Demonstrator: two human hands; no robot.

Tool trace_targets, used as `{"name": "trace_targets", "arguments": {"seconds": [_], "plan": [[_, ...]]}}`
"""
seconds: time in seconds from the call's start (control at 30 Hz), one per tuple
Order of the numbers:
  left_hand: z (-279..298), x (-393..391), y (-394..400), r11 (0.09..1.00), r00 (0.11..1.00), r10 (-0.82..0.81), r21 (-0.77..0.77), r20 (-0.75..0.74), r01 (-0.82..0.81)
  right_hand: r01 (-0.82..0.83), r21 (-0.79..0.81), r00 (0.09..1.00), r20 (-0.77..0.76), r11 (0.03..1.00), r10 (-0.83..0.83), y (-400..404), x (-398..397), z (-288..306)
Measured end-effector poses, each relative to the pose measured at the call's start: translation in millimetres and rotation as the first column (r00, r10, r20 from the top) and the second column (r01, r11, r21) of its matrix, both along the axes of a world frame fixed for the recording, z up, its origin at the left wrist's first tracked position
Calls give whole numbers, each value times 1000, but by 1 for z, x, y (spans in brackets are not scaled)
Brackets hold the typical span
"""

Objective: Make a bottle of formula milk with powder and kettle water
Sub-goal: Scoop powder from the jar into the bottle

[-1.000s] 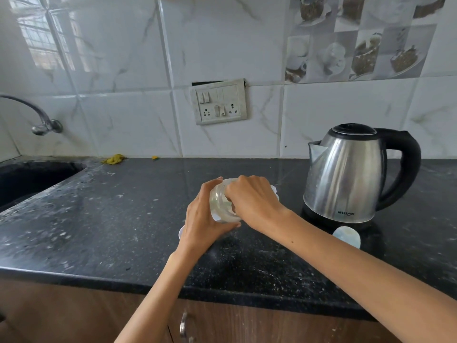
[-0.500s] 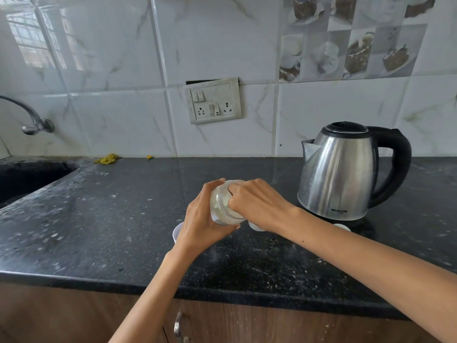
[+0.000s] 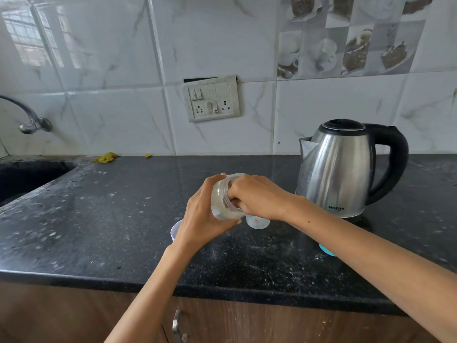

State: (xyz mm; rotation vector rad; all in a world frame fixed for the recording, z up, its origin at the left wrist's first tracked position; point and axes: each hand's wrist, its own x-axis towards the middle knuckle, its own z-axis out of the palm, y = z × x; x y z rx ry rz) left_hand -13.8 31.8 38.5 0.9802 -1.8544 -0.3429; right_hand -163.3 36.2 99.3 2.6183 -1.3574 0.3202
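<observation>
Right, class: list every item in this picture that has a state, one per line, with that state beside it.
Clear jar: tilted, mouth open, held off the counter.
Left hand: grip closed around the jar.
Right hand: fingers at the jar's mouth.
Kettle: upright, lid shut.
Small clear bottle: partly hidden under the right hand.
Tap: no water running.

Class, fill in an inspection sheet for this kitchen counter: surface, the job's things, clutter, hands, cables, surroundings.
Surface: black speckled stone counter, dusted with pale specks.
Job's things: clear plastic jar, tilted, held off the counter; steel electric kettle, lid shut; small clear measuring container under the right hand.
Clutter: yellow scraps by the wall; white cup rim; teal object, partly hidden.
Hands: left hand grips the jar; right hand has fingers in its mouth.
Cables: nothing seen.
Surroundings: wall switchboard, tap, sink.
</observation>
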Motion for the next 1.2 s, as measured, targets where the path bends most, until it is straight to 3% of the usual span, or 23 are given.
{"name": "trace_targets", "arguments": {"seconds": [0.13, 0.27, 0.43, 0.77, 0.87, 1.07, 1.2], "plan": [[-1, 2, -3, 999, 999, 14, -51, 38, -12, 6, 163, 966, 254, 987, -48, -4, -5, 6], [0, 4, -6, 996, 996, 16, -89, 84, -9, -22, 302, 857, 496, 953, -138, -4, -11, 5], [2, 6, -9, 994, 990, 12, -110, 141, 3, -98, 485, 601, 724, 869, -337, -2, -17, 1], [2, 15, -15, 996, 988, 43, -80, 148, -32, -267, 635, 229, 772, 725, -592, 1, -27, 2], [2, 15, -16, 997, 994, 59, -53, 92, -54, -243, 620, 200, 784, 746, -587, 2, -30, 3], [0, 15, -18, 994, 995, 102, 32, -20, -101, -120, 574, 268, 804, 810, -530, 3, -37, 5], [-2, 16, -22, 990, 990, 127, 62, -67, -123, -162, 630, 136, 777, 760, -615, -1, -39, 3]]}}
